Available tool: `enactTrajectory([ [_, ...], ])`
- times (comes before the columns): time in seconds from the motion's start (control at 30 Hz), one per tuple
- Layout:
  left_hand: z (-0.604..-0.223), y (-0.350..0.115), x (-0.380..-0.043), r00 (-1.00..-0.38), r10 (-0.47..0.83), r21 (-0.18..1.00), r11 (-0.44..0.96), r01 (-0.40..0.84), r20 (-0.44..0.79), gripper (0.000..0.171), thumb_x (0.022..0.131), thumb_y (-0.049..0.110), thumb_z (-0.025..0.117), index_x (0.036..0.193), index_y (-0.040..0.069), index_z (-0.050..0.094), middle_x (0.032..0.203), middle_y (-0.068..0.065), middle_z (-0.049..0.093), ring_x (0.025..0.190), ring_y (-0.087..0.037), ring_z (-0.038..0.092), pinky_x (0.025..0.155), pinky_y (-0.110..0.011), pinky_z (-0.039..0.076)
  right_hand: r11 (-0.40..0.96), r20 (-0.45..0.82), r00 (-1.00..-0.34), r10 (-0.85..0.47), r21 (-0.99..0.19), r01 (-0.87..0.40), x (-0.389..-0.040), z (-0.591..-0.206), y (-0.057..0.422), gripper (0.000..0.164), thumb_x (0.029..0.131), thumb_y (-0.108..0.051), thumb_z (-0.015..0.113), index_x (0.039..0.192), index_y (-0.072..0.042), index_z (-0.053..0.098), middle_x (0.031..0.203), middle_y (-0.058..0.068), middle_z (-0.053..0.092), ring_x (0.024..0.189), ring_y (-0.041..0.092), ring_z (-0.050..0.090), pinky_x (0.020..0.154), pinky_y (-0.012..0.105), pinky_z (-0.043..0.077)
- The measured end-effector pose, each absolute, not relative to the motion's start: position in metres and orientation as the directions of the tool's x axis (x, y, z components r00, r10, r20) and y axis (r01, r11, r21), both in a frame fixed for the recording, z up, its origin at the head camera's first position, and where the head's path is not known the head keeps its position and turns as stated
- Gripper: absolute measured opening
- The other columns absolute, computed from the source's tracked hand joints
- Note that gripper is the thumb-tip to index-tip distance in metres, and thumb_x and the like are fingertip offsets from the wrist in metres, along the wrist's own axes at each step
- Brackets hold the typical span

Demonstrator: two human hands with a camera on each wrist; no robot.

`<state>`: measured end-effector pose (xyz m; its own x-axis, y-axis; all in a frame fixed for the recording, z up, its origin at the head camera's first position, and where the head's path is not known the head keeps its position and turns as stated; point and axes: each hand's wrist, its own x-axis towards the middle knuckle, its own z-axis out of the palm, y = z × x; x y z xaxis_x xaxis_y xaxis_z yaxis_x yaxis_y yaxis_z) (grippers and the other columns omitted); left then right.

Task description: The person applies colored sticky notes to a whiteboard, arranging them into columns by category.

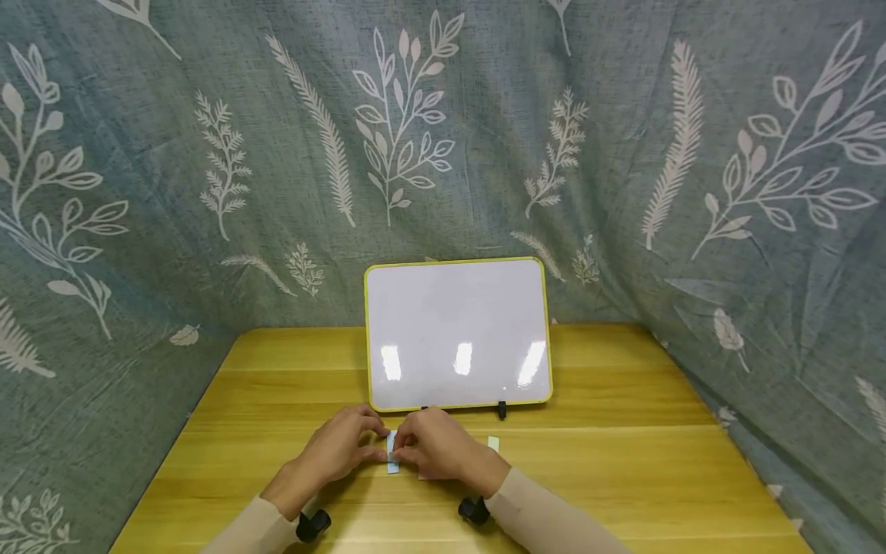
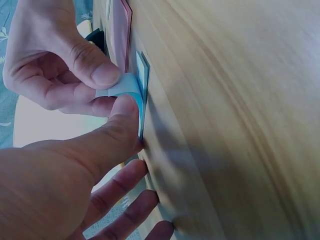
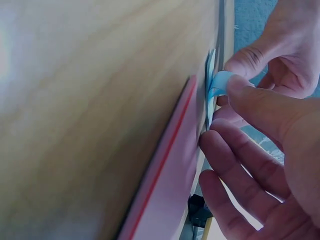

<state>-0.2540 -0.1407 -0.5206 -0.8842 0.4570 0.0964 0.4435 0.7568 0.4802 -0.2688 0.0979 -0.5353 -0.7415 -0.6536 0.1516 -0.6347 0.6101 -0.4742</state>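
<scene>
A narrow pad of blue sticky notes (image 1: 393, 468) lies on the wooden table in front of the whiteboard. My left hand (image 1: 335, 445) steadies it from the left, thumb and index finger at its edge and the other fingers spread on the table. From the other side my right hand (image 1: 443, 445) pinches the top blue sheet (image 3: 220, 83) between thumb and fingers. That sheet curls up away from the pad, one end still attached. A pink sticky note pad (image 3: 172, 185) lies just right of the blue one, partly under my right hand in the head view.
A yellow-framed whiteboard (image 1: 457, 323) stands behind the hands, with a small black foot (image 1: 501, 409) at its lower edge. A pale green sticky note pad (image 1: 494, 443) lies beyond my right wrist. Patterned grey-green cloth (image 1: 277, 154) hangs around the table (image 1: 623, 477).
</scene>
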Motion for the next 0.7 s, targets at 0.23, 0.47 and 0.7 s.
enactTrajectory([
  [0.23,-0.523,-0.1358,-0.2553,-0.904,0.416,0.467,0.783,0.41,0.097,0.03,0.089,0.029,0.103,0.112,0.015,0.09,0.125,0.001,0.08,0.122,-0.031,0.076,0.102,-0.06,0.067,0.586,0.146,-0.764,-0.628,-0.558,-0.588,-0.2697,-0.5347,0.0991,0.012,0.104,-0.027,0.091,0.094,-0.022,0.09,0.086,-0.016,0.084,0.075,-0.009,0.062,0.073,0.014,0.054],
  [0.47,-0.524,-0.1347,-0.2535,-0.901,0.414,0.452,0.785,0.424,0.127,0.032,0.086,0.03,0.106,0.109,0.015,0.09,0.12,-0.001,0.08,0.118,-0.031,0.076,0.098,-0.059,0.068,0.55,0.14,-0.778,-0.613,-0.631,-0.547,-0.2713,-0.5348,0.0996,0.011,0.104,-0.028,0.091,0.095,-0.021,0.092,0.089,-0.014,0.087,0.077,-0.009,0.069,0.076,0.015,0.057],
  [0.7,-0.524,-0.1346,-0.2524,-0.894,0.424,0.444,0.78,0.441,0.143,0.035,0.084,0.029,0.108,0.109,0.012,0.089,0.119,-0.002,0.08,0.114,-0.029,0.076,0.097,-0.056,0.068,0.535,0.128,-0.789,-0.602,-0.669,-0.516,-0.2733,-0.5353,0.0988,0.011,0.106,-0.025,0.089,0.096,-0.02,0.091,0.09,-0.012,0.088,0.082,-0.007,0.073,0.081,0.016,0.06],
])
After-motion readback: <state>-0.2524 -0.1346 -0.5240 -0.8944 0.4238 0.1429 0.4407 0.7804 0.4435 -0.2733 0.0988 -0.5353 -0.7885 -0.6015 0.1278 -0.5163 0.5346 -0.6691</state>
